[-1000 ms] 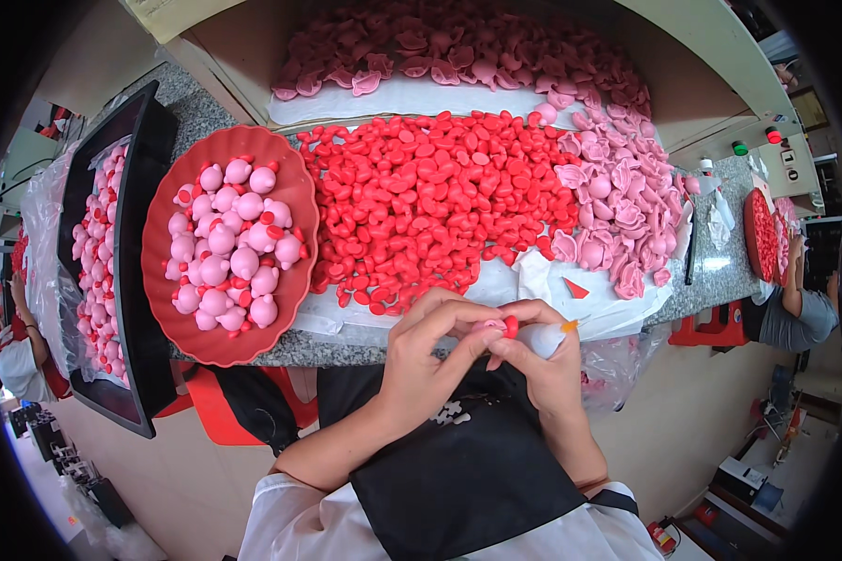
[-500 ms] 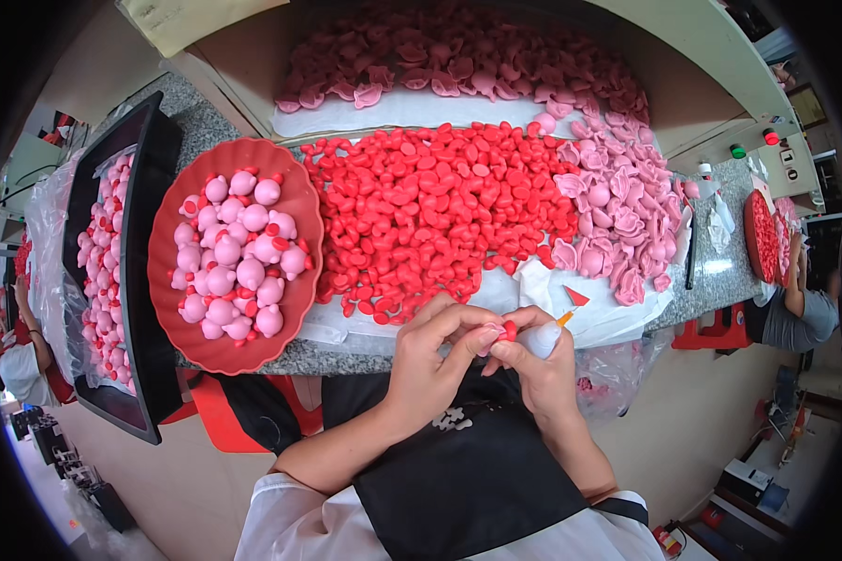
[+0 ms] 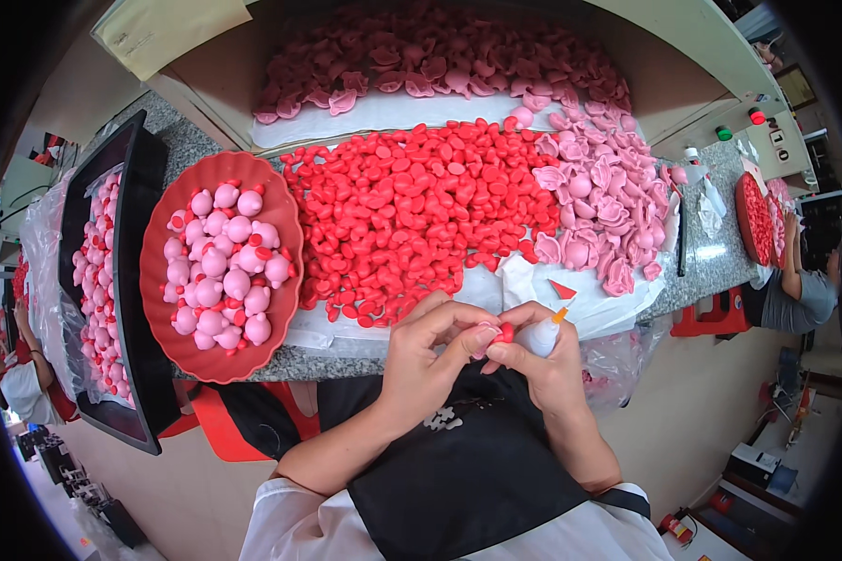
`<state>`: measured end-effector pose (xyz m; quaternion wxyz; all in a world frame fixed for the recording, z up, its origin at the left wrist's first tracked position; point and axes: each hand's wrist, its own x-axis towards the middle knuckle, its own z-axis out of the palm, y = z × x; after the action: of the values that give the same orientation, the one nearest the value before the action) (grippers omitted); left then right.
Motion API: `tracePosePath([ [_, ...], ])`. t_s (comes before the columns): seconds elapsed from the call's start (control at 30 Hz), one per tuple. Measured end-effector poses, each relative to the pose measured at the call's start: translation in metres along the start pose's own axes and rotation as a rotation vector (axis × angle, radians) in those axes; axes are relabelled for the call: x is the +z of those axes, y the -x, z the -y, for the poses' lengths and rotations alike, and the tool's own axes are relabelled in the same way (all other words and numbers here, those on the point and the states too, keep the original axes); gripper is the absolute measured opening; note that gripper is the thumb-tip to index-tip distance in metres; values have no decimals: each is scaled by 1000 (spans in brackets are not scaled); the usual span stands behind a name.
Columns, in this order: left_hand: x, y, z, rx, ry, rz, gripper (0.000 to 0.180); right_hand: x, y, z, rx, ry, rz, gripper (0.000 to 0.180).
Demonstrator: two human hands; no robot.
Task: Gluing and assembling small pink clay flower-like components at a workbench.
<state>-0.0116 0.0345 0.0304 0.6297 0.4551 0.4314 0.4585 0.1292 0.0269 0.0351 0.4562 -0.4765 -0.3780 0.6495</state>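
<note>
My left hand (image 3: 432, 348) and my right hand (image 3: 550, 366) meet over my black apron, just off the table's front edge. A small glossy red piece (image 3: 506, 332) shows between their fingertips. My left thumb and forefinger pinch a small pink part, mostly hidden by the fingers. Tucked in my right hand is a white squeeze bottle (image 3: 539, 338) with an orange tip pointing up and right, while that thumb and finger press at the red piece. Beyond my hands lies a broad heap of red oval pieces (image 3: 412, 215). To its right are hollow pink plastic parts (image 3: 608, 201).
At left a red scalloped bowl (image 3: 290, 309) holds round pink pieces with red bits. Farther left stands a black tray (image 3: 145, 280) of similar pieces. More pink parts (image 3: 421, 51) fill the shelf behind. A red triangular scrap (image 3: 562, 290) lies on white paper. Co-workers sit at both sides.
The view has shifted slightly, so the bowl and heaps appear farther left. Both hands stay together at the red piece, which now sits a little more upright.
</note>
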Motion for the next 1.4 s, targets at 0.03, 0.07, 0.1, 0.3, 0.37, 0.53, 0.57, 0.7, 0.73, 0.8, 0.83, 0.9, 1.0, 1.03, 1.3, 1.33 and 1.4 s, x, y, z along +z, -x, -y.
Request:
tracePosePath([
  [0.03,2,-2,2,-1,1,3,9,-4,-2,-3,15,-38,-2,21],
  [0.07,4,-5,5,-30,35,12,9,-7,-4,-5,30,-76,-4,21],
  [0.1,5,-8,7,-58,69,20,10,-10,-6,-4,30,-75,-7,21],
  [0.3,7,-18,4,-106,203,94,24,-27,-8,-4,92,-226,-24,17],
  [0.37,1,-20,12,139,34,172,27,-28,-6,1,129,-362,20,18],
  [0.53,0,-24,22,594,-140,294,35,-19,-1,12,189,-511,124,16],
  [0.57,1,-24,20,597,-141,296,35,-16,0,14,210,-553,134,16],
  [0.7,-1,-25,18,663,-120,284,38,-8,4,15,215,-630,134,16],
  [0.73,-2,-25,19,690,-132,304,39,-6,5,14,229,-627,123,18],
  [0.8,2,-18,18,555,59,262,40,0,7,14,247,-624,115,20],
  [0.83,4,-13,18,417,249,220,42,5,7,16,178,-536,87,25],
  [0.9,2,-8,20,265,473,202,43,9,8,16,61,-422,22,35],
  [1.0,-10,-3,18,20,758,214,44,-5,8,16,-167,-278,-24,44],
  [1.03,-12,-3,20,-36,841,245,44,-11,8,16,-283,-143,-38,45],
  [1.3,-15,3,31,-231,1047,328,44,-11,20,35,-418,84,-194,34],
  [1.33,-12,3,30,-234,1049,331,44,-17,18,33,-529,26,-117,31],
  [1.4,-7,3,29,-223,1027,366,44,-15,14,37,-588,-97,-135,33],
])
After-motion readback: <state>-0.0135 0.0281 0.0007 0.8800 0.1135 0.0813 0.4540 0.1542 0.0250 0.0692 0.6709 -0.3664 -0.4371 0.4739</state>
